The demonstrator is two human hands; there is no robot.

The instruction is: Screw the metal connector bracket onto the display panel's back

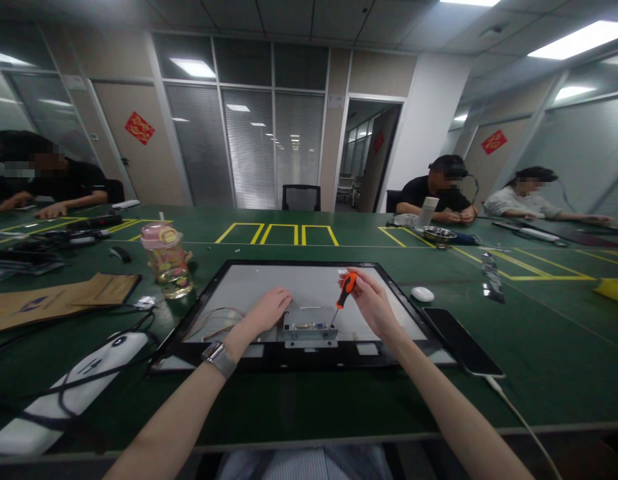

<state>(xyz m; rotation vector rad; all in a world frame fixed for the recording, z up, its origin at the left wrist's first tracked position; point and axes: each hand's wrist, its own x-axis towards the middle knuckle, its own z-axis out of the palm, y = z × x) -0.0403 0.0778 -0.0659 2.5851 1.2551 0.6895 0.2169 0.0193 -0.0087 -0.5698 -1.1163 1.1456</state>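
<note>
A display panel with a black frame point(281, 358) and a grey back lies flat on the table before me. On its near part sits a metal bracket box point(309, 333) with connector ports along its front. My right hand point(373, 301) grips an orange and black screwdriver point(347, 291), tilted, its shaft reaching down to the right end of the bracket. My left hand point(269, 311) lies at the bracket's left end, fingers stretched out over the panel, with no object seen in it; the fingertips are partly hidden. Thin wires point(209, 323) run over the panel left of that hand.
On the green table point(309, 407), a phone point(463, 340) with a cable and a white mouse point(422, 294) are right of the panel. To the left are a drink bottle point(167, 263), a brown paper bag point(63, 300) and a white power strip point(73, 390). Several people sit across.
</note>
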